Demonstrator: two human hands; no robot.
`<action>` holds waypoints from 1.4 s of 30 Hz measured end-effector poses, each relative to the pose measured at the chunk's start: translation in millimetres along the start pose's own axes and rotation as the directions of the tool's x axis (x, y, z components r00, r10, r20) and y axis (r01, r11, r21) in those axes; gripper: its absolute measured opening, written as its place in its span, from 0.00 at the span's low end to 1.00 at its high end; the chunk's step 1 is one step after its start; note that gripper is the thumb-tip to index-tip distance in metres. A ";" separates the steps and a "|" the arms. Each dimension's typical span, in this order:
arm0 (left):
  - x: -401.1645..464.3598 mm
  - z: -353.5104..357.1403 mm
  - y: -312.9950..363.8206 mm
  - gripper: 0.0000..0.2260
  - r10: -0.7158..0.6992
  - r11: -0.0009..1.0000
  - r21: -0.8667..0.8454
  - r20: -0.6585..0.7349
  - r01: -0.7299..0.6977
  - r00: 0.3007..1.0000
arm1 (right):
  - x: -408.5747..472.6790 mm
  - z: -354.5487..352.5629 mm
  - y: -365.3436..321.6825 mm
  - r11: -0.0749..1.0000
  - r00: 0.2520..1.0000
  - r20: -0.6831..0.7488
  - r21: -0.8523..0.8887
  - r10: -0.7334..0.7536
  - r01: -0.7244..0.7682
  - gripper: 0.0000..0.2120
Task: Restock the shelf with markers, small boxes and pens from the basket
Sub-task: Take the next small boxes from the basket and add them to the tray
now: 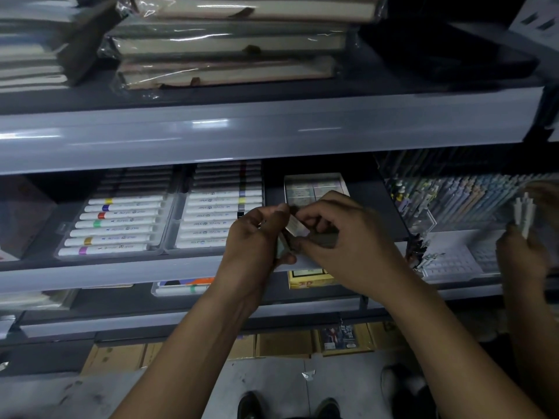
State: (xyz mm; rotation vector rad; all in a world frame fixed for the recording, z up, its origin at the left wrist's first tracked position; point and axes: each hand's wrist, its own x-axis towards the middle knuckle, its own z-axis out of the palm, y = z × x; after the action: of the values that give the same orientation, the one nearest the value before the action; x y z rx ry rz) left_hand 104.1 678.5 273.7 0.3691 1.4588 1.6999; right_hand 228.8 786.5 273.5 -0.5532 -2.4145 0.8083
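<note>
Both my hands meet in front of the middle shelf. My left hand grips a stack of small boxes from below. With its fingertips my right hand pinches one small pale box at the top of that stack. Behind the hands, an open white carton of similar small boxes sits on the shelf. Two clear trays of white markers with coloured bands lie to the left. Pens stand in clear holders to the right. The basket is out of view.
Another person's hand at the far right holds white pens by the pen holders. Wrapped notebooks are stacked on the upper shelf. A yellow box and a marker tray sit on the shelf below. Cardboard boxes line the floor; shoes are visible below.
</note>
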 end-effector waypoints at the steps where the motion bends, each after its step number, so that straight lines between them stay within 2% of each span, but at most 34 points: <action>1: 0.4 -0.3 0.6 0.08 -0.001 1.000 -0.001 0.005 0.001 1.000 | -0.3 -0.3 1.2 1.000 1.000 0.003 -0.015 0.005 -0.005 0.12; 6: -3.9 -1.6 4.2 0.09 0.014 1.000 -0.014 0.045 -0.014 0.999 | -1.5 -9.9 8.8 0.999 0.998 -0.051 -0.021 0.044 -0.046 0.10; 10: -1.0 -7.4 -3.9 0.09 0.099 0.984 0.155 -0.063 -0.088 0.993 | 2.6 -17.8 17.6 0.996 0.993 -0.079 -0.024 0.088 -0.090 0.06; 12: 6.0 -15.1 -12.5 0.10 0.220 0.915 0.364 -0.088 -0.174 0.972 | 5.3 -20.8 22.1 0.993 0.993 -0.065 -0.067 0.094 -0.099 0.06; 14: 9.2 -20.4 -19.1 0.10 0.333 0.790 0.548 -0.008 -0.275 0.943 | 8.1 -23.0 25.4 0.987 0.994 -0.030 -0.117 0.108 -0.111 0.05; 16: 8.2 -22.3 -24.2 0.09 0.383 0.693 0.636 0.076 -0.341 0.921 | 12.0 -23.6 27.0 0.982 0.992 0.003 -0.140 0.128 -0.127 0.03; 21: 8.3 -22.3 -32.1 0.05 0.431 0.617 0.682 0.124 -0.393 0.894 | 24.3 -18.5 22.0 0.979 0.986 0.088 -0.165 0.139 -0.123 0.02; 30: 7.1 -20.1 -27.6 0.05 0.420 0.590 0.713 0.131 -0.380 0.898 | 34.8 -15.7 15.9 0.960 0.964 0.155 -0.213 0.215 -0.180 0.03; 31: 6.3 -19.7 -26.3 0.06 0.399 0.611 0.705 0.117 -0.359 0.909 | 35.3 -15.4 16.8 0.961 0.963 0.160 -0.209 0.216 -0.181 0.03; 33: 3.9 -17.8 -23.2 0.08 0.283 0.770 0.588 0.037 -0.250 0.958 | 33.8 -14.7 17.8 0.965 0.967 0.148 -0.192 0.209 -0.179 0.02; 35: -0.8 -13.9 -16.3 0.11 0.110 0.942 0.320 -0.009 -0.101 0.994 | 29.4 -13.9 17.3 0.968 0.974 0.107 -0.175 0.201 -0.180 0.03; 36: -2.8 -11.9 -11.9 0.12 0.048 0.981 0.189 -0.003 -0.046 0.999 | 26.8 -13.4 17.2 0.970 0.977 0.084 -0.164 0.194 -0.179 0.03; 39: -6.8 -8.6 0.3 0.17 -0.041 0.997 -0.062 0.037 0.044 0.998 | 19.5 -11.6 17.0 0.979 0.986 0.008 -0.125 0.164 -0.162 0.04; 42: -9.4 -4.4 10.1 0.20 -0.087 0.964 -0.245 0.072 0.102 0.994 | 13.6 -9.2 15.1 0.984 0.988 -0.054 -0.093 0.147 -0.152 0.04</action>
State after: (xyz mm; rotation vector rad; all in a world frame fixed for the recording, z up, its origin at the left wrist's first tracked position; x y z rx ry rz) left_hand 102.6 669.0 284.5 0.2084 1.1829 1.7533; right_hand 226.9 808.7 274.8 -0.7906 -2.4001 0.7330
